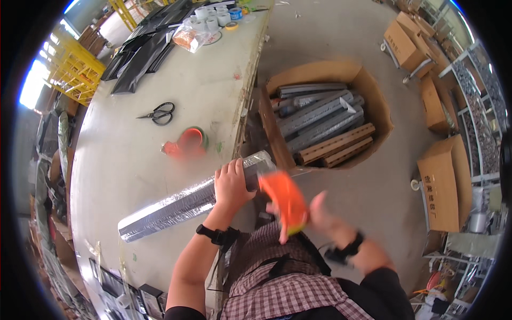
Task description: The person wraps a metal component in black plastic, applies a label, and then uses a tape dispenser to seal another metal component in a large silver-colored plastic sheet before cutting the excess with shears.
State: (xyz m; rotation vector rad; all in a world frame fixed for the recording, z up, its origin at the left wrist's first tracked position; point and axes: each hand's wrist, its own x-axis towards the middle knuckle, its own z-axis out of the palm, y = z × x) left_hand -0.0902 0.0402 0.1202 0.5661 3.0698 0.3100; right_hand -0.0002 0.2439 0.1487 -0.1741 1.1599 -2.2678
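A long bundle in shiny silver-grey wrapping (pixel 169 210) lies across the table's right edge, one end sticking out past it. My left hand (pixel 232 188) is closed over the bundle near that end. Just beyond the end, off the table's side, my right hand (pixel 324 217) holds an orange tape dispenser (pixel 288 198), smeared by motion. Its thumb stands away from the dispenser, and some of the fingers are hidden behind it. A red tape dispenser (pixel 185 144) rests on the table above the bundle, with black-handled scissors (pixel 161 113) farther back.
Right of the table stands an open cardboard box (pixel 385 125) holding several grey-wrapped and brown bundles. Tape rolls (pixel 212 22) and black flat strips (pixel 140 57) lie at the table's far end. More cartons (pixel 445 184) and metal racks line the right side.
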